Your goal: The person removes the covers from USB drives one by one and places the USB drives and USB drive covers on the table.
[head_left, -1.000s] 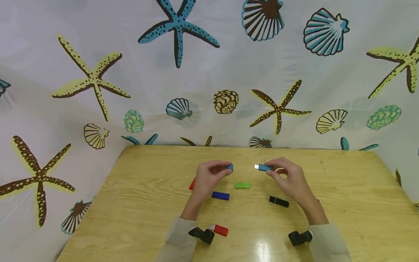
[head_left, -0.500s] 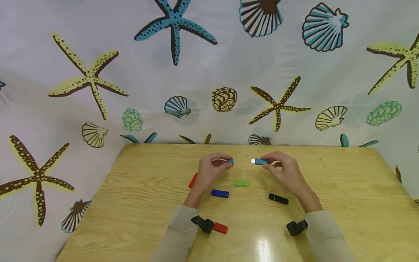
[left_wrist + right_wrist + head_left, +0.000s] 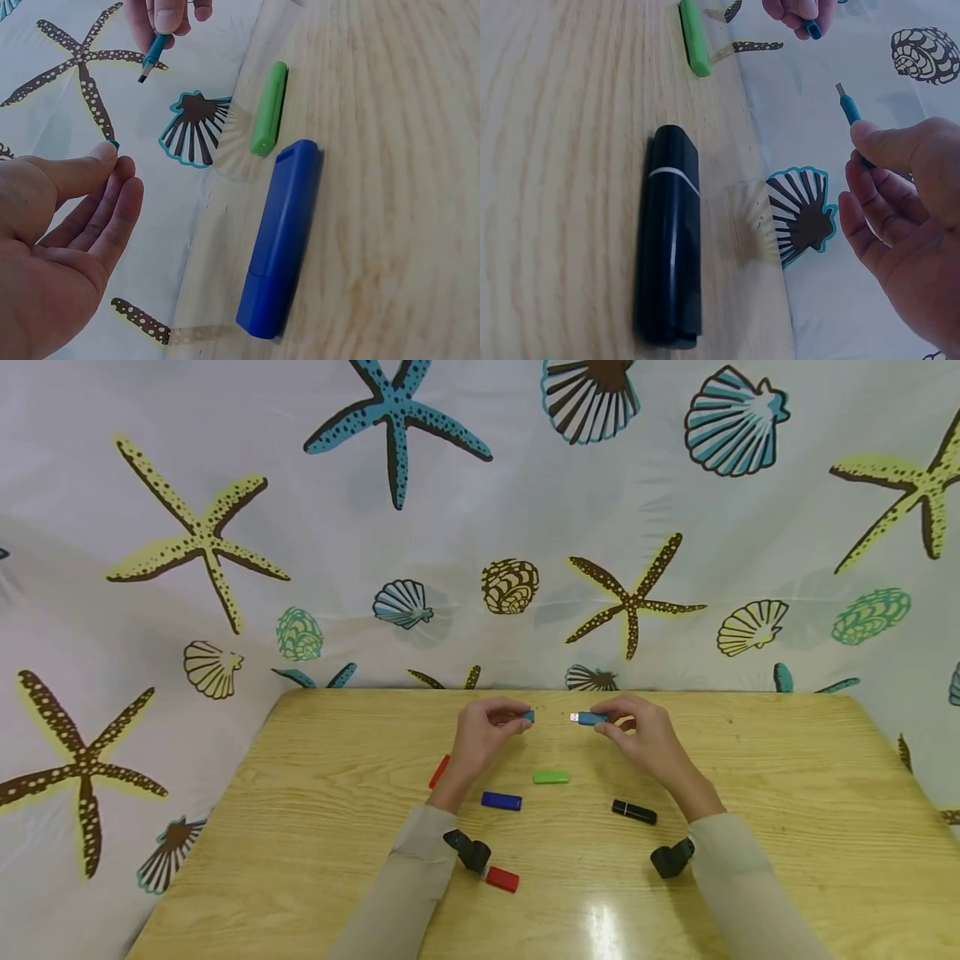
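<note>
Between thumb and fingertips, my right hand (image 3: 641, 735) pinches a blue USB stick (image 3: 591, 718), its bare metal plug pointing left. My left hand (image 3: 483, 735) pinches a small blue USB stick cap (image 3: 528, 716), mostly covered by the fingers. Plug and cap face each other with a small gap between them, both held up over the far part of the table. In the right wrist view the cap (image 3: 811, 28) shows its end toward the teal-looking stick (image 3: 849, 106). The left wrist view shows the metal plug (image 3: 144, 73) jutting out of the right hand's fingers.
On the wooden table (image 3: 315, 860) lie a green USB stick (image 3: 551, 777), a dark blue one (image 3: 501, 801) and a black one (image 3: 634, 812). A red stick (image 3: 502, 879) lies near the left sleeve, another red item (image 3: 439, 771) beside the left wrist. A patterned curtain (image 3: 450, 527) hangs behind.
Both hands have moved farther toward the back of the table. The right hand has brought the stick's plug a little closer to the cap in the left hand.
</note>
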Demonstrator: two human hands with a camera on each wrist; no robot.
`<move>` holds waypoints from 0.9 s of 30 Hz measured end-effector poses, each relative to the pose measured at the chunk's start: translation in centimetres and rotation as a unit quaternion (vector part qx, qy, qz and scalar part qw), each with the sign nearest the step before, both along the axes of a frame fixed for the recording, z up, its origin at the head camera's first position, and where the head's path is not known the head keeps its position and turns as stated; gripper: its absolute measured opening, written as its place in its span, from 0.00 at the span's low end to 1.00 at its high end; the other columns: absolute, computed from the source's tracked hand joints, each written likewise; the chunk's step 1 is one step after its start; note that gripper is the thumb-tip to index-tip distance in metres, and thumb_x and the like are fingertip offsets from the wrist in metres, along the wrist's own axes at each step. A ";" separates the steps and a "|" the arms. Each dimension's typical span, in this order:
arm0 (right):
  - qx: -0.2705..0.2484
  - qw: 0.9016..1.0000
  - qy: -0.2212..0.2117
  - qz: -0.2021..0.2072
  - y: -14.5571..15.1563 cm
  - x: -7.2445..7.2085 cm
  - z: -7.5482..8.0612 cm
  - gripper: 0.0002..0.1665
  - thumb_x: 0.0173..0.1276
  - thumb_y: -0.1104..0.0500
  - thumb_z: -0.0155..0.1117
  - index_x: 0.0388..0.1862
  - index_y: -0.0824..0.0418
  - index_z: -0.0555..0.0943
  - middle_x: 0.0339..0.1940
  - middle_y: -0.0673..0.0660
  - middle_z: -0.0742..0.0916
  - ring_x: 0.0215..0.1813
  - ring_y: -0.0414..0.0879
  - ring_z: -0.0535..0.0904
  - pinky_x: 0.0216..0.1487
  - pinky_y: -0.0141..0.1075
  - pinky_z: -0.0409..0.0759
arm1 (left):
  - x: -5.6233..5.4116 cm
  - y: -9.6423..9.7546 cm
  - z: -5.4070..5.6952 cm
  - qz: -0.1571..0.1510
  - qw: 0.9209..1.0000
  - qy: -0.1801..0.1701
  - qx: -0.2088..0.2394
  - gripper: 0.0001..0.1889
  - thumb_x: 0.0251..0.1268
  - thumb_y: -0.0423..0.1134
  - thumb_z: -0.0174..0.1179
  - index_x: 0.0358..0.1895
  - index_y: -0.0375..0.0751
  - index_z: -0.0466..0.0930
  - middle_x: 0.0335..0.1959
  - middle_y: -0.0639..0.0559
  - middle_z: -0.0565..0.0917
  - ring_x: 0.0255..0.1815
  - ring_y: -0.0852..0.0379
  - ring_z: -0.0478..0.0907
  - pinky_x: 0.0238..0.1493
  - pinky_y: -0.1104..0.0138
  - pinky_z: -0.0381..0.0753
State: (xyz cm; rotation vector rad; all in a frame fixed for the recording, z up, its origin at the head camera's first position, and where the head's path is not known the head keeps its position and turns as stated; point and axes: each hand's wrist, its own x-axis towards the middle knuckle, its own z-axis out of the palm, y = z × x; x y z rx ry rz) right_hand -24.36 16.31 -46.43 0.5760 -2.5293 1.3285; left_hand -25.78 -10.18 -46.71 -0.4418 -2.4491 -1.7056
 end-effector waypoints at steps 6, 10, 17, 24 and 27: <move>0.012 1.000 -0.024 -0.004 -0.1 -0.9 -0.5 0.11 0.69 0.68 0.71 0.50 0.66 0.87 0.48 0.61 0.87 0.46 0.53 0.84 0.45 0.42 0.86 | -0.7 0.2 -0.5 0.008 1.000 -0.014 -0.013 0.10 0.64 0.30 0.71 0.47 0.34 0.89 0.43 0.44 0.89 0.41 0.49 0.87 0.44 0.61 0.86; 0.018 0.999 -0.040 -0.005 -0.3 -1.4 -0.8 0.12 0.70 0.67 0.70 0.51 0.66 0.87 0.48 0.61 0.87 0.47 0.53 0.84 0.46 0.42 0.86 | -1.0 0.3 -0.8 0.009 1.000 -0.023 -0.012 0.09 0.64 0.30 0.71 0.46 0.35 0.90 0.42 0.44 0.89 0.41 0.50 0.87 0.45 0.61 0.86; -0.001 0.998 -0.065 -0.008 -0.3 -2.2 -1.2 0.12 0.71 0.67 0.69 0.52 0.66 0.86 0.49 0.62 0.87 0.49 0.55 0.84 0.50 0.48 0.85 | -2.0 0.7 -1.2 0.013 0.999 -0.031 -0.001 0.08 0.64 0.31 0.71 0.46 0.35 0.90 0.44 0.44 0.89 0.42 0.50 0.87 0.48 0.61 0.85; 0.009 0.997 -0.078 -0.001 -0.5 -3.0 -2.1 0.12 0.72 0.67 0.68 0.53 0.66 0.86 0.51 0.63 0.87 0.50 0.56 0.83 0.52 0.50 0.84 | -2.3 1.2 -1.5 0.019 0.999 -0.040 -0.018 0.08 0.64 0.29 0.71 0.45 0.34 0.90 0.44 0.43 0.89 0.44 0.49 0.86 0.50 0.59 0.85; 0.016 0.996 -0.084 -0.003 -0.5 -3.1 -2.6 0.11 0.72 0.67 0.68 0.52 0.66 0.86 0.52 0.62 0.87 0.49 0.56 0.84 0.52 0.50 0.83 | -2.4 1.4 -1.5 0.015 0.998 -0.045 -0.034 0.08 0.65 0.29 0.70 0.45 0.34 0.90 0.43 0.43 0.89 0.44 0.49 0.86 0.51 0.59 0.84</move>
